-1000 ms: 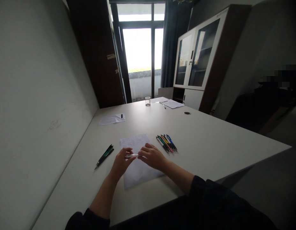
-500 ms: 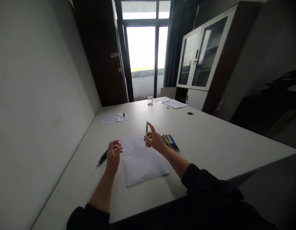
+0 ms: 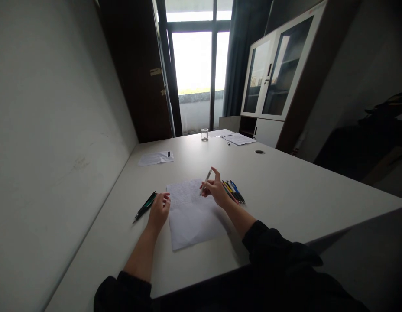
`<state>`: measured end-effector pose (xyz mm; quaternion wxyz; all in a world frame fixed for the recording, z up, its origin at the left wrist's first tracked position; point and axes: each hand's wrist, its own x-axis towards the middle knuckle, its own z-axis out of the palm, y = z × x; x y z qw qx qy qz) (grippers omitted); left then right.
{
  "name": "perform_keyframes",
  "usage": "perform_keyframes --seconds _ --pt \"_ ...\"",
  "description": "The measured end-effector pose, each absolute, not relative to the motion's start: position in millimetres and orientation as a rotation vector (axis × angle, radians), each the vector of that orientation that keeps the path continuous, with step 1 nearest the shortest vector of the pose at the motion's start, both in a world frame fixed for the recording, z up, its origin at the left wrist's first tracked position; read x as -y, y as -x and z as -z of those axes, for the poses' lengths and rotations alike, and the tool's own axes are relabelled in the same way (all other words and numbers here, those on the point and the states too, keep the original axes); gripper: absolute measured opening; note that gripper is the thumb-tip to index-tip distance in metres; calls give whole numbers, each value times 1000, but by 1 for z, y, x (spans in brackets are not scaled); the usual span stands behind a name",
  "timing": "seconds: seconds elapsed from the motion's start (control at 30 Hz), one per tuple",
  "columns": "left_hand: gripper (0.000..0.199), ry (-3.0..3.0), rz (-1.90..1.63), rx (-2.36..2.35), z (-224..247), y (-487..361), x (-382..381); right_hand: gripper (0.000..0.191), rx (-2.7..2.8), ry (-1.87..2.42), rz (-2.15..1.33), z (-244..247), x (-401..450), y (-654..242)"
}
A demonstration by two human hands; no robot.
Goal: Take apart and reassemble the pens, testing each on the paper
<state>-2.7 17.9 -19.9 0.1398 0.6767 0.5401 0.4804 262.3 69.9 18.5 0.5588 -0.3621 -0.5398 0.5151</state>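
Note:
A white pen (image 3: 206,181) is gripped in my right hand (image 3: 215,190), tilted, with its lower tip over the paper and my index finger at its upper end. Beneath it lies a white sheet of paper (image 3: 194,225), its upper half covered in handwriting. My left hand (image 3: 160,209) is at the sheet's left edge, fingers loosely bent and apart, holding nothing. Just left of that hand is a small group of dark and green pens (image 3: 144,209). Several coloured pens (image 3: 233,192) lie side by side to the right of the sheet, partly behind my right hand.
A clear glass (image 3: 205,135) stands at the table's far end. Papers (image 3: 238,138) with a pen (image 3: 227,142) lie to its right, near a round cable hole (image 3: 260,152). Another sheet (image 3: 155,158) lies far left, near the wall (image 3: 74,143).
The pen in my right hand has gone from nearly upright to slanted, and that hand has shifted right. My left hand has moved slightly right, showing more of the dark pens.

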Motion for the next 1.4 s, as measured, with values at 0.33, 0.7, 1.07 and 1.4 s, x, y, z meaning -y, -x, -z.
perform_keyframes --seconds 0.33,0.7,1.07,1.4 --pt "23 -2079 -1300 -1524 23 4 -18 82 1297 854 -1225 -13 -73 -265" --pt "25 -2281 -1089 -1537 18 9 -14 76 1261 851 -1135 -1 -82 -263" --pt "55 -2470 -666 -1427 11 9 -4 22 1385 917 -1123 -1 -74 -253" --pt "56 -2484 -693 -1416 7 1 0 19 1663 955 -1505 -10 -55 -225"
